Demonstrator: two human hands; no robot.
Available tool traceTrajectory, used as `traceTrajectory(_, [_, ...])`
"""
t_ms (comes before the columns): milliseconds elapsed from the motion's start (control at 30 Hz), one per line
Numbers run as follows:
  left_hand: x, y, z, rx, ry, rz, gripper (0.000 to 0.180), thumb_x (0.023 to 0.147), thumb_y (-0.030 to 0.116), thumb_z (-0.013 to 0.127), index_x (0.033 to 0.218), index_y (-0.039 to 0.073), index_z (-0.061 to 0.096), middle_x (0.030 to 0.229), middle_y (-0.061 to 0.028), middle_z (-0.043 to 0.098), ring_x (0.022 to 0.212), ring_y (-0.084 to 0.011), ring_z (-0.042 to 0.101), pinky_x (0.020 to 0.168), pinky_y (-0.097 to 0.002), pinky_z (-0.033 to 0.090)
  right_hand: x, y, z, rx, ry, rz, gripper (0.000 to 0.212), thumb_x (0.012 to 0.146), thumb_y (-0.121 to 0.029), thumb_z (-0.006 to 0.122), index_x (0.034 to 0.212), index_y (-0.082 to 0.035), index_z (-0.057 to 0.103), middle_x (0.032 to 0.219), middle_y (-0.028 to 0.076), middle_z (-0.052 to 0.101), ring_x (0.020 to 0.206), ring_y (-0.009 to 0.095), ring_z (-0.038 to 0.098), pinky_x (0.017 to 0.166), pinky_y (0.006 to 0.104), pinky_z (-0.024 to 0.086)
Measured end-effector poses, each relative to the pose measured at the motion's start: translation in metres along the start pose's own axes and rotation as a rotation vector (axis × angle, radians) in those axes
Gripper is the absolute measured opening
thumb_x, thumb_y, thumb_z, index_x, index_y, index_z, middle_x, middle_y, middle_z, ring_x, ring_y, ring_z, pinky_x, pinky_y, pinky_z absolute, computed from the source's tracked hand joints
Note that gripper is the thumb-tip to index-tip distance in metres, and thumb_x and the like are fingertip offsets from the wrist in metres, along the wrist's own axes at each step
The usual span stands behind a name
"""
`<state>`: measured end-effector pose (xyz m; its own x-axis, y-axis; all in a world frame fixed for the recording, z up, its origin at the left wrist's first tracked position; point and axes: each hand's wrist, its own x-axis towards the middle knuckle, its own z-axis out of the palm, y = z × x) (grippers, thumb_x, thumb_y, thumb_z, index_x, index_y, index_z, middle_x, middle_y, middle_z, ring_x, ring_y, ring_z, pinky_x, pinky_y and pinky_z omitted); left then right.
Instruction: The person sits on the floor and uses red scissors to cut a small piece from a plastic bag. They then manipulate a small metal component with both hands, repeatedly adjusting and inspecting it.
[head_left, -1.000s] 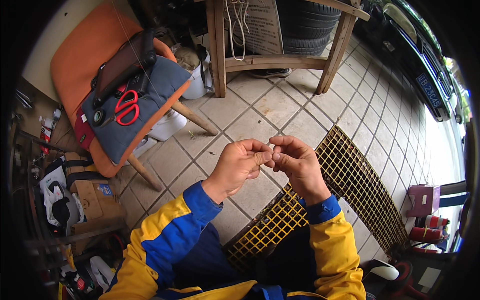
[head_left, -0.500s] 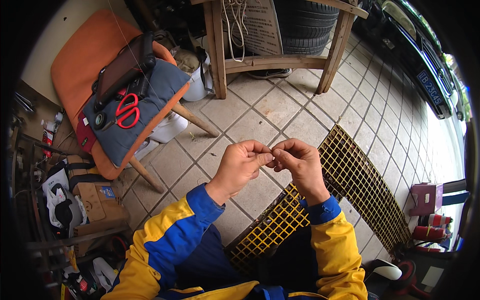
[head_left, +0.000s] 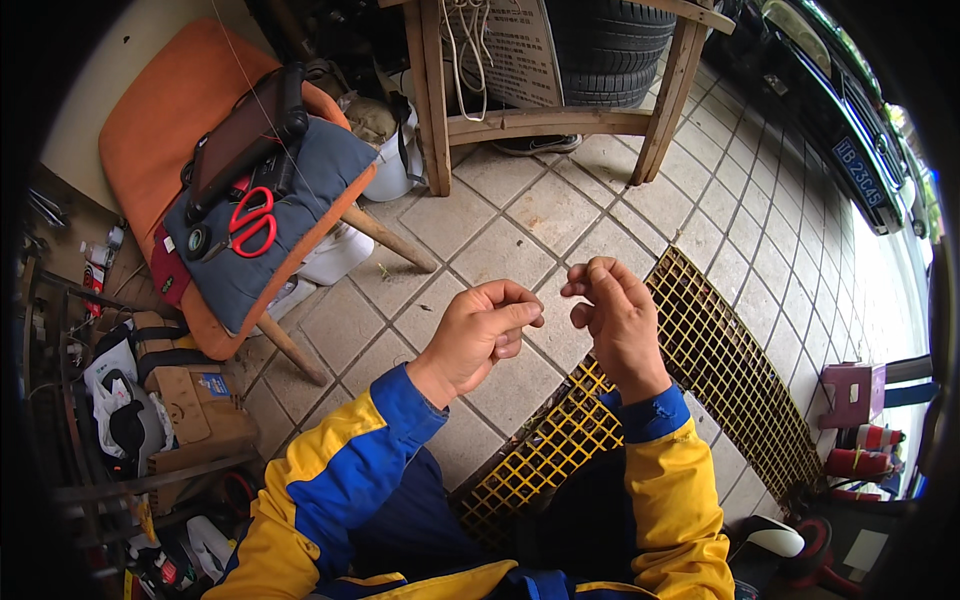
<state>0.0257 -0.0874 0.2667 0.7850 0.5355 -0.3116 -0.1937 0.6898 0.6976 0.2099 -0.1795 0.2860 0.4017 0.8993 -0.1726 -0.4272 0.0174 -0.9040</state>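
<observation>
My left hand (head_left: 480, 330) is in front of me, its thumb and forefinger pressed together in a pinch and the other fingers curled. Whatever lies between those fingertips is too small to make out. Just to its right is my right hand (head_left: 618, 318), raised a little higher, with thumb against forefinger and the remaining fingers bent. Anything in that pinch is also too fine to see. A small gap separates the two hands, which hover over the tiled floor (head_left: 505, 255). Both forearms wear yellow and blue sleeves.
At left, an orange chair (head_left: 150, 110) bears a grey cushion (head_left: 335, 165), red-handled scissors (head_left: 253, 222), a small round roll (head_left: 198, 241) and a dark tablet-like device (head_left: 240, 150). Yellow floor grating (head_left: 735, 365) runs at right. A wooden frame (head_left: 550, 125), tyres (head_left: 610, 60) and car (head_left: 850, 120) stand beyond.
The fingertips, which met half a second ago, are now apart. My right hand has moved up and to the right; my left hand has barely shifted.
</observation>
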Motion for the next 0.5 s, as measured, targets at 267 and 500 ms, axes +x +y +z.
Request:
traceTrajectory(267, [0.006, -0.006, -0.01, -0.021, 0.041, -0.106, 0.005, 0.098, 0.008, 0.063, 0.103, 0.005, 0.064, 0.102, -0.0091, 0.067, 0.074, -0.0079, 0.049, 0.07, -0.0259, 0.045, 0.011, -0.017, -0.024, 0.564, 0.116, 0.028, 0.014, 0.11, -0.021, 0.053, 0.101, -0.01, 0.054, 0.077, -0.005, 0.044, 0.062, 0.006, 0.041, 0.063, 0.0232, 0.049])
traceTrajectory(500, [0.007, -0.007, -0.009, -0.132, -0.045, -0.26, 0.018, 0.103, 0.02, 0.052, 0.105, 0.006, 0.064, 0.113, -0.0145, 0.07, 0.096, -0.0224, 0.065, 0.09, -0.0395, 0.056, 0.011, -0.024, -0.035, 0.466, 0.123, -0.113, 0.017, 0.109, -0.021, 0.055, 0.094, -0.013, 0.053, 0.074, -0.007, 0.039, 0.06, 0.004, 0.03, 0.05, 0.02, 0.026])
